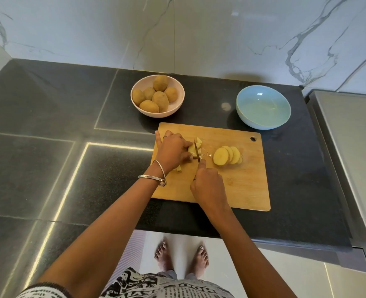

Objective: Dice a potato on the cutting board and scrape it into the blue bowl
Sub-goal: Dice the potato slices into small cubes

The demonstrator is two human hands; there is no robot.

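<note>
Your right hand (208, 186) grips the dark-bladed knife (197, 151), left hand (173, 150) pinching yellow potato strips (194, 147) on the wooden cutting board (248, 186); round slices (227, 155) remain uncut, light blue bowl (263, 107) beyond it unfilled.

I am seeing pale yellow cut potato slices (227, 155) on the tan wooden cutting board (238, 181), a light blue round bowl (263, 106), brown-skinned whole potatoes (156, 93) in a pinkish-white bowl (157, 114), and the speckled black stone tabletop (38, 117) under white grey-veined marble wall (199, 33).
</note>
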